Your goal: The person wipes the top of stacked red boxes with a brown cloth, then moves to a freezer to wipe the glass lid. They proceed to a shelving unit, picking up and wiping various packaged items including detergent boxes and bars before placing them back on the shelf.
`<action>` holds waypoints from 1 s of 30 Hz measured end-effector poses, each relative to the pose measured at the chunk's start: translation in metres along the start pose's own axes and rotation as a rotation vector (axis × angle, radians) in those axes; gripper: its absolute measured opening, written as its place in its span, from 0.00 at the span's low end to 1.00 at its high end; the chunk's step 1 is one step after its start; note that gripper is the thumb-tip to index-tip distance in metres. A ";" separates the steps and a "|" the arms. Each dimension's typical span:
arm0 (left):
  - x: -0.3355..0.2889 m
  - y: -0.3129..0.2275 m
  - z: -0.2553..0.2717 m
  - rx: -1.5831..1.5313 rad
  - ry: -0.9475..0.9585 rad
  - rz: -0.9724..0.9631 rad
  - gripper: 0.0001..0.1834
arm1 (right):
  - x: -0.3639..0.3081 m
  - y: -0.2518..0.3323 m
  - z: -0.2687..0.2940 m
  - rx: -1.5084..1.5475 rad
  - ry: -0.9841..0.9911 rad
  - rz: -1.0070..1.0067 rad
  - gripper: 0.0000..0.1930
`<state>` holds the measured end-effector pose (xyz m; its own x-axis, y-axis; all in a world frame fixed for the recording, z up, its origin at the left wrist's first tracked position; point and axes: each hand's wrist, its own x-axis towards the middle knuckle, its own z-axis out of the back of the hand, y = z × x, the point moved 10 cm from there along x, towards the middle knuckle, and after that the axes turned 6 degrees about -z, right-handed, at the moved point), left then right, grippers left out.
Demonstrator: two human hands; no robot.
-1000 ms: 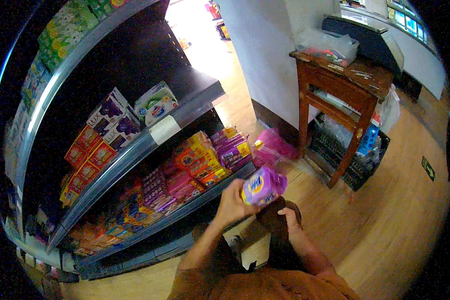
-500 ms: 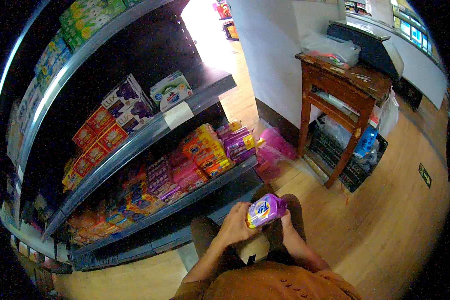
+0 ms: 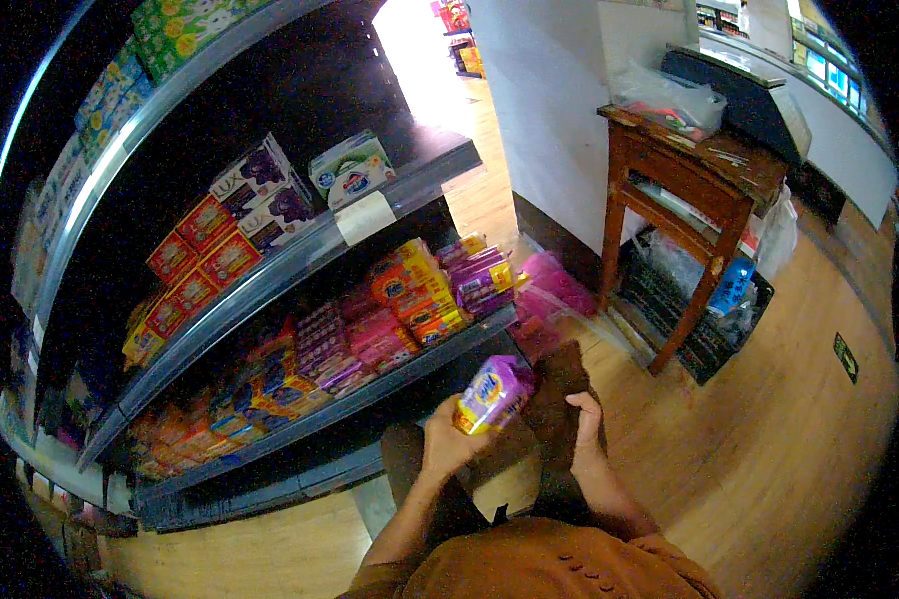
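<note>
Your two knees (image 3: 564,389) are bending in front of the shelving, and the pale wood-patterned floor (image 3: 749,439) is showing around them and spreading away to your right. Your left hand (image 3: 448,439) is sitting over your left thigh with the forearm angling forward; its fingers are grasping one purple-and-yellow package (image 3: 494,394) near the lower end. The package is tilting, upper end toward your right, above and between your knees, near the lower shelf (image 3: 370,387). Your right hand (image 3: 586,429) is lying beside your right knee, well apart from the package; its fingers are released, pointing forward and bending slightly.

Beyond the hands, the lower shelf is carrying rows of packets too crowded and blurred for you to count, including orange-and-yellow packets (image 3: 410,275) and, at the right end, purple packets (image 3: 484,280). Above it, the upper shelf (image 3: 305,252) is holding at least five red boxes (image 3: 230,262), two white boxes with dark purple print (image 3: 275,215) and, farther right, white-and-green packaging (image 3: 352,175). One pink plastic bag (image 3: 559,290) is lying on the floor beside the shelf end.

Farther right, one wooden worktop (image 3: 674,172) is supporting a clear plastic container (image 3: 669,105); one dark crate (image 3: 709,364) is standing beneath. A white pillar (image 3: 559,120) is rising behind the bag, beside a bright doorway (image 3: 425,80).
</note>
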<state>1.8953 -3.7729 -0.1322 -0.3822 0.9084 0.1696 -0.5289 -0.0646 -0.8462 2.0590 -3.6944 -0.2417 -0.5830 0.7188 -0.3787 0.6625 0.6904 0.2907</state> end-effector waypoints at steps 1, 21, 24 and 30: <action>0.001 0.006 0.006 -0.001 -0.036 0.043 0.32 | 0.004 0.010 0.010 -0.007 -0.007 0.096 0.18; -0.004 0.040 -0.024 -0.022 -0.030 0.105 0.28 | -0.068 0.028 -0.092 -1.360 -0.136 1.002 0.26; -0.008 0.013 -0.017 0.149 0.029 0.117 0.30 | -0.054 0.062 -0.057 -1.080 -0.294 0.838 0.24; -0.008 -0.003 -0.016 0.393 0.027 -0.057 0.31 | -0.069 0.083 -0.054 -0.729 -0.298 0.779 0.16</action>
<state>1.9121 -3.7737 -0.1386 -0.3265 0.9252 0.1933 -0.8004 -0.1619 -0.5772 2.1287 -3.6825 -0.1442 0.0744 0.9966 -0.0356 0.3061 0.0112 0.9519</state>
